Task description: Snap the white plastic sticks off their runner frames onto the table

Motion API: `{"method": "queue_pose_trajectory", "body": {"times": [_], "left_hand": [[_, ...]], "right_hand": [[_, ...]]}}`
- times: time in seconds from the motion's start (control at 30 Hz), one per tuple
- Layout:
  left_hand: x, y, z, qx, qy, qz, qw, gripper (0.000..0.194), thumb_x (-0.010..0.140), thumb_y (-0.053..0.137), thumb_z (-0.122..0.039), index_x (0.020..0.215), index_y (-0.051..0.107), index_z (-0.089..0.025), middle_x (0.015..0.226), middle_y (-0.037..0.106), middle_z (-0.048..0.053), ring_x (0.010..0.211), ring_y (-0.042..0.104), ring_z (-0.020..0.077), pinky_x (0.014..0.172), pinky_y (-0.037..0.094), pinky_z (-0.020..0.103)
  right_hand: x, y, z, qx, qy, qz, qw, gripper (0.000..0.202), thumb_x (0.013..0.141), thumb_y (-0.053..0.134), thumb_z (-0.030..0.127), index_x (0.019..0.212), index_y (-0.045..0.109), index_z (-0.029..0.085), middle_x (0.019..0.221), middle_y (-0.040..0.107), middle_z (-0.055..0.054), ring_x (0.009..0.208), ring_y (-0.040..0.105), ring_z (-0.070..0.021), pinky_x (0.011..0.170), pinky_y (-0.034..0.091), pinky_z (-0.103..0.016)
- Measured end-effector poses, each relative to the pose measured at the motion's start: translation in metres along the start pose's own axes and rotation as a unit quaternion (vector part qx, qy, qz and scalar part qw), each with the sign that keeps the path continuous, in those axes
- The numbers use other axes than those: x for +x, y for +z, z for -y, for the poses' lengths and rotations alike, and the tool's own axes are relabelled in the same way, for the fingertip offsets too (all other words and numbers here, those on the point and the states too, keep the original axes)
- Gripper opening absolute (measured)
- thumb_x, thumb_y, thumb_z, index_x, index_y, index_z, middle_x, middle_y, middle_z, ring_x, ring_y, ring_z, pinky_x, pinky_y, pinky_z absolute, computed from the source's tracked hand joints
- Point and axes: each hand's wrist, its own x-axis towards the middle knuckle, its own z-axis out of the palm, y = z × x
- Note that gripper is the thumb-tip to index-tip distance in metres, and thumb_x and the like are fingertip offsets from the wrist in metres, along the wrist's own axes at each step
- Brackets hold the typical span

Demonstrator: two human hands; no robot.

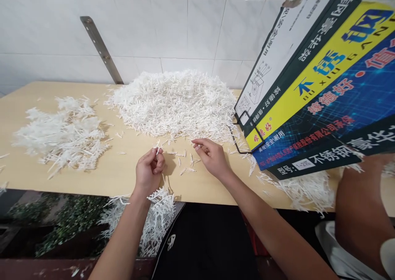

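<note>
My left hand (149, 169) is closed above the front part of the table, a small white piece (158, 148) pinched at its fingertips. A thin strand hangs below it toward a bunch of white branched pieces (159, 214) at the table's front edge. To the right, my right hand (210, 154) is held with thumb and forefinger together over the tabletop; what is between them is too small to name. Loose white pieces (187, 170) lie between the two hands. Behind them rises a large heap of small white pieces (175, 103).
A looser white pile (68, 136) lies at the left of the table (123, 177). A large printed cardboard box (317, 86) leans on a black wire frame (237, 138) at the right. Another person's arm (361, 206) is beside it. A metal bracket (101, 49) stands against the tiled wall.
</note>
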Motion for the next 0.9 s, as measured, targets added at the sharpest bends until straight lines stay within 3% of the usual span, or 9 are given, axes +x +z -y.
{"method": "queue_pose_trajectory", "body": {"times": [0.17, 0.43, 0.5, 0.57, 0.63, 0.67, 0.77, 0.83, 0.9], "left_hand": [[-0.001, 0.001, 0.001, -0.002, 0.005, 0.002, 1.0, 0.022, 0.085, 0.073, -0.033, 0.084, 0.064, -0.013, 0.05, 0.048, -0.006, 0.037, 0.025, 0.0025, 0.04, 0.022, 0.016], [-0.002, 0.005, 0.004, 0.032, 0.039, 0.001, 0.999, 0.027, 0.081, 0.077, -0.037, 0.083, 0.063, -0.014, 0.05, 0.049, -0.005, 0.037, 0.023, 0.0021, 0.04, 0.02, 0.017], [-0.002, 0.006, 0.006, 0.043, 0.047, -0.006, 0.998, 0.029, 0.079, 0.078, -0.039, 0.082, 0.064, -0.014, 0.05, 0.049, -0.005, 0.037, 0.024, 0.0023, 0.04, 0.019, 0.017], [-0.003, 0.007, 0.007, 0.051, 0.048, -0.017, 0.997, 0.03, 0.078, 0.079, -0.04, 0.082, 0.064, -0.014, 0.05, 0.049, -0.005, 0.038, 0.026, 0.0025, 0.04, 0.017, 0.017], [-0.002, 0.007, 0.007, 0.058, 0.045, -0.025, 0.997, 0.032, 0.078, 0.08, -0.041, 0.083, 0.064, -0.014, 0.05, 0.05, -0.005, 0.039, 0.028, 0.0028, 0.04, 0.017, 0.017], [-0.002, 0.007, 0.007, 0.061, 0.043, -0.025, 0.997, 0.032, 0.077, 0.08, -0.041, 0.083, 0.064, -0.014, 0.051, 0.051, -0.004, 0.039, 0.029, 0.0029, 0.04, 0.017, 0.017], [-0.003, 0.007, 0.008, 0.068, 0.049, -0.021, 0.996, 0.032, 0.078, 0.08, -0.041, 0.082, 0.063, -0.014, 0.053, 0.052, -0.004, 0.04, 0.031, 0.003, 0.04, 0.018, 0.016], [-0.007, 0.008, 0.007, 0.076, 0.062, -0.018, 0.995, 0.03, 0.081, 0.079, -0.04, 0.081, 0.061, -0.016, 0.054, 0.054, -0.003, 0.041, 0.033, 0.0035, 0.039, 0.018, 0.016], [-0.017, 0.01, 0.004, 0.101, 0.078, -0.012, 0.992, 0.026, 0.085, 0.075, -0.038, 0.08, 0.061, -0.017, 0.057, 0.056, -0.002, 0.041, 0.039, 0.0048, 0.039, 0.021, 0.017]], "right_hand": [[-0.001, 0.001, 0.0, -0.059, -0.061, 0.009, 0.996, 0.024, 0.095, 0.058, 0.017, 0.112, 0.074, 0.022, 0.114, 0.073, -0.008, 0.11, 0.065, -0.0259, 0.094, 0.052, -0.042], [-0.007, -0.005, 0.005, -0.056, -0.109, -0.028, 0.992, 0.022, 0.102, 0.051, 0.024, 0.103, 0.073, 0.022, 0.098, 0.073, -0.008, 0.097, 0.066, -0.025, 0.085, 0.053, -0.04], [-0.022, -0.004, 0.02, -0.058, -0.144, 0.003, 0.988, 0.025, 0.105, 0.048, 0.029, 0.111, 0.071, 0.022, 0.097, 0.072, -0.008, 0.091, 0.067, -0.0238, 0.082, 0.053, -0.039], [-0.045, 0.004, 0.041, -0.073, -0.177, 0.084, 0.978, 0.03, 0.103, 0.054, 0.037, 0.125, 0.067, 0.022, 0.108, 0.072, -0.01, 0.1, 0.066, -0.0261, 0.085, 0.053, -0.041], [-0.07, 0.022, 0.061, -0.125, -0.186, 0.15, 0.963, 0.055, 0.093, 0.069, 0.052, 0.136, 0.062, 0.019, 0.128, 0.069, -0.014, 0.117, 0.061, -0.0336, 0.093, 0.052, -0.048], [-0.081, 0.033, 0.069, -0.148, -0.187, 0.159, 0.958, 0.059, 0.09, 0.071, 0.054, 0.136, 0.062, 0.019, 0.129, 0.068, -0.015, 0.116, 0.06, -0.0355, 0.09, 0.052, -0.05], [-0.102, 0.064, 0.078, -0.171, -0.141, 0.14, 0.965, 0.038, 0.094, 0.065, 0.031, 0.13, 0.065, 0.02, 0.122, 0.07, -0.015, 0.106, 0.062, -0.0336, 0.085, 0.051, -0.049], [-0.104, 0.072, 0.075, -0.095, -0.077, 0.085, 0.989, 0.03, 0.09, 0.059, 0.013, 0.116, 0.07, 0.021, 0.113, 0.071, -0.011, 0.102, 0.063, -0.03, 0.087, 0.052, -0.045], [-0.102, 0.068, 0.07, 0.037, 0.025, 0.022, 0.999, 0.024, 0.088, 0.059, 0.011, 0.104, 0.073, 0.023, 0.101, 0.072, -0.007, 0.094, 0.065, -0.0257, 0.083, 0.053, -0.039]]}}
